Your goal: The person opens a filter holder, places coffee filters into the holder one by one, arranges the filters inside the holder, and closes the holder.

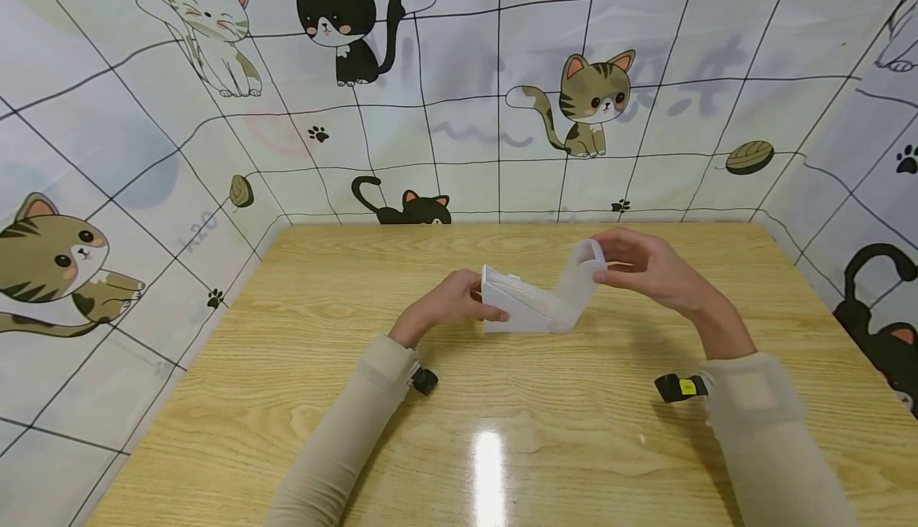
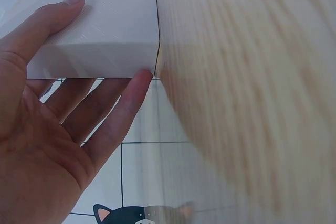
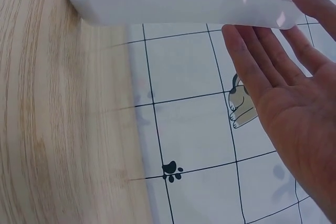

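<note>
A small white plastic box (image 1: 519, 308) with a slanted top sits near the middle of the table. From its right end a translucent lid (image 1: 574, 284) rises at an angle, its end showing a hollow, rounded edge. My left hand (image 1: 455, 296) grips the box's left end, thumb on the near side and fingers round the far side; in the left wrist view the little fingertip touches the box's lower edge (image 2: 94, 59). With my right hand (image 1: 649, 268) I hold the raised end of the lid between thumb and fingers, seen in the right wrist view over the lid's smooth side (image 3: 173, 1).
The wood-grain table (image 1: 574, 431) spreads out below both forearms. A light cloth wall (image 1: 459, 136) with a black grid and cartoon cats stands along its back and sides. Dark straps (image 1: 425, 381) sit at both wrists, by the beige sleeves.
</note>
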`<state>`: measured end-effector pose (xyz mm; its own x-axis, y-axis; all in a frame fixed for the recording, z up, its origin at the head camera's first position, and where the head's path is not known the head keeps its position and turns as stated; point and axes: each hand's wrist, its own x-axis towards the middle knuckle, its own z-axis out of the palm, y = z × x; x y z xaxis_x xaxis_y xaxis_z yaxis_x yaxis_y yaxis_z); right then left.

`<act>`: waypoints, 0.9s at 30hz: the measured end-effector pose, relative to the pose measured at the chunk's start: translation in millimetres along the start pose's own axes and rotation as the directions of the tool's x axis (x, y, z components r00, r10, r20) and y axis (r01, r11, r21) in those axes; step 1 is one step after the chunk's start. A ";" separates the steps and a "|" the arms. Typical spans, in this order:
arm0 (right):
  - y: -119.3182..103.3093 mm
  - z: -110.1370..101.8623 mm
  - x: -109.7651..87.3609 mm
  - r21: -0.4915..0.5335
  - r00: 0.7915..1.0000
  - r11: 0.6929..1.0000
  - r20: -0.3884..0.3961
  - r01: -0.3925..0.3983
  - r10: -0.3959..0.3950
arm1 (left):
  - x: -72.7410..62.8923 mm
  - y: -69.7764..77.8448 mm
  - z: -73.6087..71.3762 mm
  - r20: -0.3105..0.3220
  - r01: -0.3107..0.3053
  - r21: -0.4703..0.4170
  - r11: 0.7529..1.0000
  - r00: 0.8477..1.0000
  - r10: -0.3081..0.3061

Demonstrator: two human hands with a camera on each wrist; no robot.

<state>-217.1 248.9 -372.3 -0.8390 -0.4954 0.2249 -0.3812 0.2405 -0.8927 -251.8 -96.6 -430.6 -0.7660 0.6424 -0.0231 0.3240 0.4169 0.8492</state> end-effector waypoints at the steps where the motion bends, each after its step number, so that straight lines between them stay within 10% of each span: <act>1: -0.1 0.3 0.3 -0.001 1.000 1.000 0.000 0.000 0.000 | 0.0 0.0 0.0 0.000 0.001 -0.002 1.000 1.000 -0.001; 27: -4.2 14.4 9.4 -0.078 1.000 0.997 -0.007 0.009 -0.010 | -0.3 -0.4 0.0 0.001 0.003 -0.024 1.000 1.000 -0.003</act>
<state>-217.7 231.2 -372.1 -0.8381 -0.4916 0.2366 -0.4182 0.3003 -0.8573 -251.7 -97.0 -431.0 -0.7663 0.6420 -0.0264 0.3083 0.4033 0.8616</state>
